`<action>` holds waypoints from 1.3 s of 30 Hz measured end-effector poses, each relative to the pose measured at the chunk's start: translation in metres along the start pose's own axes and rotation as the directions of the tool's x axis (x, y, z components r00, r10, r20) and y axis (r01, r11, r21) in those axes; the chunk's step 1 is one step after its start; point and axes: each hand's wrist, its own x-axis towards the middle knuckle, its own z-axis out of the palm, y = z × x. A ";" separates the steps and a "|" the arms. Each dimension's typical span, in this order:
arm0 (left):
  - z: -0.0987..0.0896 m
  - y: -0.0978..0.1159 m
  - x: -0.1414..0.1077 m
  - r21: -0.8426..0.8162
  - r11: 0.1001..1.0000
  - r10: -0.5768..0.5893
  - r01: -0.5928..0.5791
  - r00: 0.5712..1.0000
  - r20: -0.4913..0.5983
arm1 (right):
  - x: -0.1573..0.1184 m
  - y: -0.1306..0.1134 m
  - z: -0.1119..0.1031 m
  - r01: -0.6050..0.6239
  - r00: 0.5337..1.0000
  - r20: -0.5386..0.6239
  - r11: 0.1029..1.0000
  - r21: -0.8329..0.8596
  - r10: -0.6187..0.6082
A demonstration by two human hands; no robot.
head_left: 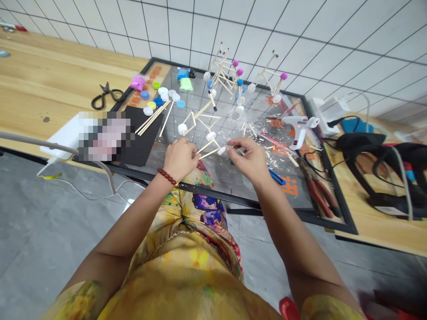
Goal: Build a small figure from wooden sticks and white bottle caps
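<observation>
A stick frame (196,116) with white round caps (182,129) stands on the dark glossy board (200,175) in front of me. My left hand (182,156), with a red bead bracelet at the wrist, is closed on the left ends of thin wooden sticks (209,154) at the front of the frame. My right hand (247,155) pinches a small white cap (223,150) at the right end of these sticks, thumb and index finger at its edge. Whether the front sticks are joined to the rear frame is hard to tell.
Stick models (223,75) stand at the board's back. Loose sticks (153,118), coloured caps (163,90) and scissors (106,94) lie left. On the right are a glue gun (300,129), pliers (320,191), a blue cutter (276,177), stick scraps and a black stand (373,169).
</observation>
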 end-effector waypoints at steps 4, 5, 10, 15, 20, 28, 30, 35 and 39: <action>0.001 -0.002 0.005 0.007 0.999 0.034 -0.034 0.999 -0.015 | -0.005 0.003 0.004 0.025 1.000 0.000 0.999 -0.023 -0.025; 0.001 -0.003 0.006 0.011 0.999 0.043 -0.043 0.999 -0.022 | -0.006 0.002 0.003 0.044 0.999 -0.011 0.999 -0.032 -0.044; -0.004 -0.011 -0.001 -0.025 0.999 0.032 -0.033 0.998 -0.057 | -0.002 -0.012 -0.003 0.332 0.937 0.154 0.935 -0.124 -0.313; -0.013 -0.020 -0.021 -0.100 0.994 0.023 -0.035 0.993 -0.116 | 0.015 -0.031 0.005 0.625 0.728 0.494 0.755 -0.197 -0.475; -0.017 -0.025 -0.041 -0.097 0.994 0.032 -0.050 0.983 -0.183 | 0.032 -0.046 0.016 0.680 0.637 0.609 0.716 -0.157 -0.472; -0.013 -0.030 -0.060 -0.094 0.994 0.037 -0.059 0.975 -0.219 | 0.041 -0.051 0.021 0.707 0.585 0.660 0.695 -0.130 -0.472; -0.011 -0.033 -0.060 -0.096 0.993 0.042 -0.065 0.974 -0.221 | 0.042 -0.051 0.020 0.715 0.573 0.671 0.688 -0.127 -0.471; -0.006 -0.039 -0.058 -0.076 0.994 0.065 -0.084 0.974 -0.219 | 0.044 -0.050 0.022 0.739 0.541 0.710 0.658 -0.144 -0.451; -0.004 -0.039 -0.058 -0.070 0.993 0.073 -0.091 0.971 -0.228 | 0.047 -0.045 0.026 0.740 0.530 0.709 0.663 -0.118 -0.465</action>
